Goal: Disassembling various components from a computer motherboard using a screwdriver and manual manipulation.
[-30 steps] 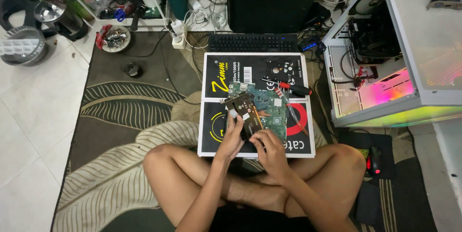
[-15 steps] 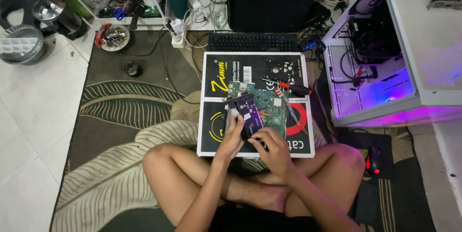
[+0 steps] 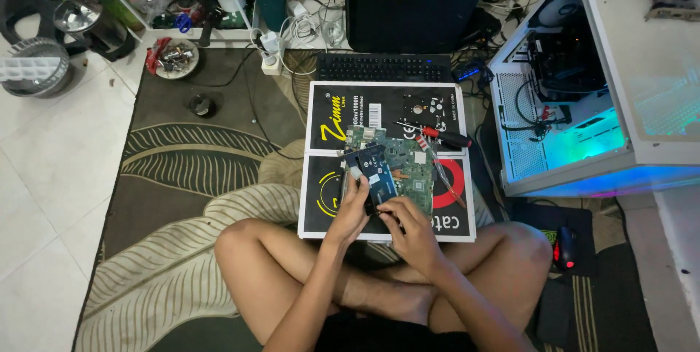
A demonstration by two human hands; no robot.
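The person is sitting cross-legged on a rug (image 3: 182, 169), and both hands are meeting over a black box (image 3: 390, 159) that is lying flat in front of the knees. The left hand (image 3: 350, 210) is gripping a small dark drive (image 3: 379, 186) at its near left edge, fingers curled tight around it. The right hand (image 3: 405, 221) is pinching the drive's near corner from the right, fingers narrow; whether it is also holding a small tool is too hidden to tell. The drive is tilting up off a green circuit board (image 3: 410, 166), which is lying on the box, and the hands are covering the drive's near end. A dark bracket (image 3: 362, 153) is sticking out at the drive's far end; how it is joining on is hard to make out.

A red-handled screwdriver (image 3: 441, 134) is lying on the box just beyond the board, and a thinner tool (image 3: 445, 177) is lying along the board's right edge. A keyboard (image 3: 383, 67) is touching the box's far edge. A lit computer case (image 3: 583, 104) is standing close on the right, cut off by the frame's edge, leaving a narrow strip beside the box. A mouse (image 3: 566, 246) is sitting near the right knee. To the left the rug is offering open room, with only a small round thing (image 3: 201, 105) on it.
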